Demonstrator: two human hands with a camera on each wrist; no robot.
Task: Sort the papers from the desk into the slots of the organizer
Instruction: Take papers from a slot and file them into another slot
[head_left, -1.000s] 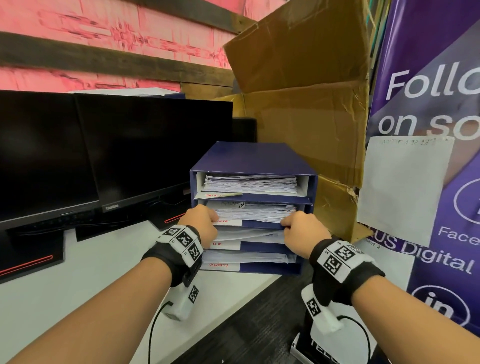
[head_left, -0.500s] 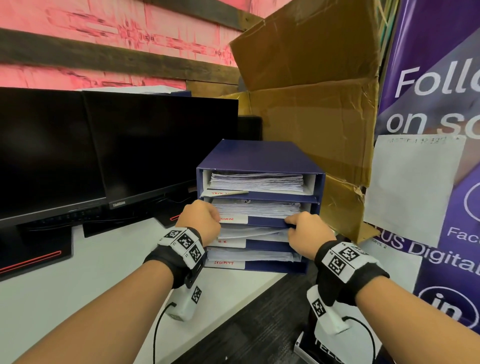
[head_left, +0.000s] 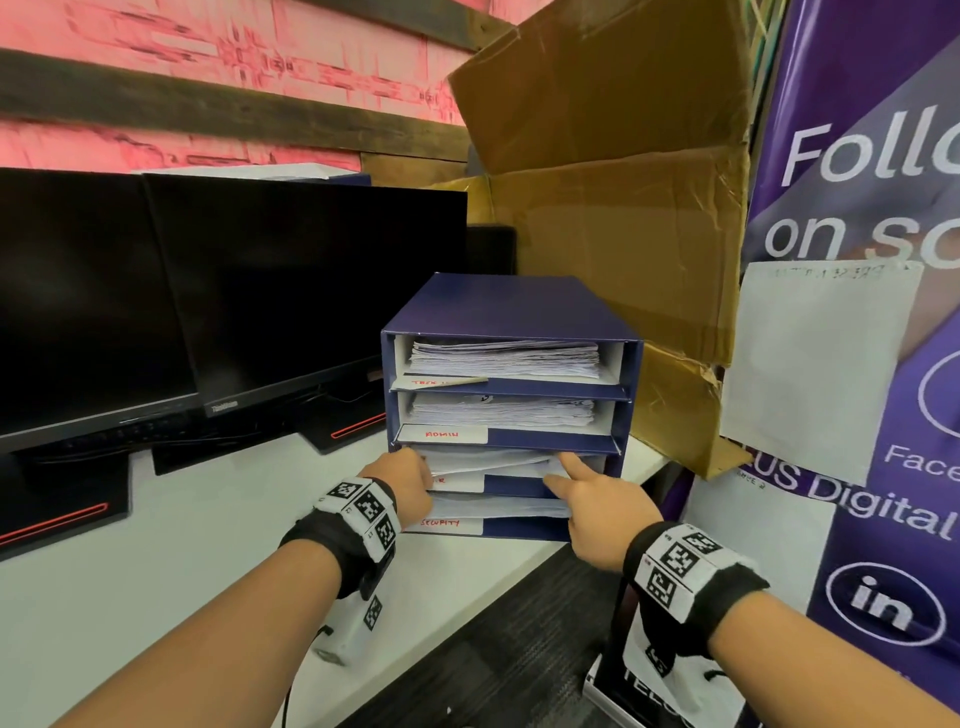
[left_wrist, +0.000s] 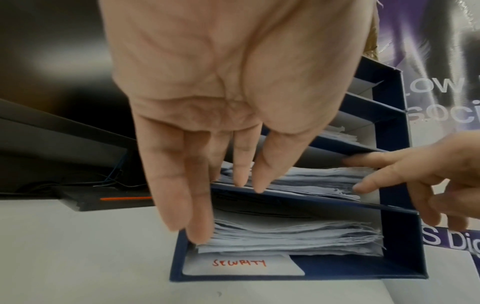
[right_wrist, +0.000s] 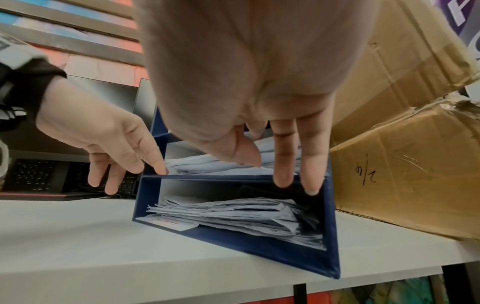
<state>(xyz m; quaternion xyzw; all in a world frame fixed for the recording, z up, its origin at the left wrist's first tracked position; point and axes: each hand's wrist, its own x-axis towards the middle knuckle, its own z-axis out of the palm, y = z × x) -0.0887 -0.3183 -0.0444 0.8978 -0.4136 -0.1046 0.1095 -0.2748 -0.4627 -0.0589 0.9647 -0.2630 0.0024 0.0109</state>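
A blue four-slot organizer (head_left: 511, 306) stands on the white desk (head_left: 156, 545), and each slot holds a stack of white papers. Both my hands are at the third slot. My left hand (head_left: 415, 478) has straight fingers; in the left wrist view its fingertips (left_wrist: 257, 185) touch the left end of the third-slot papers (left_wrist: 311, 181). My right hand (head_left: 566, 473) reaches the right end of the same stack, with the index finger over the papers and the thumb (right_wrist: 244, 158) against their front edge. The bottom slot, labelled SECURITY (left_wrist: 239, 269), holds an uneven pile (right_wrist: 233, 214).
Two dark monitors (head_left: 285, 291) stand left of the organizer. A large cardboard box (head_left: 623, 208) presses against its right and back. A purple banner (head_left: 857, 519) with a white sheet (head_left: 810, 374) fills the right. The desk's front edge runs diagonally just below the organizer.
Both hands dropped from the second slot, labelled ADMIN, to the third slot. Their curled fingers have straightened out against the papers there.
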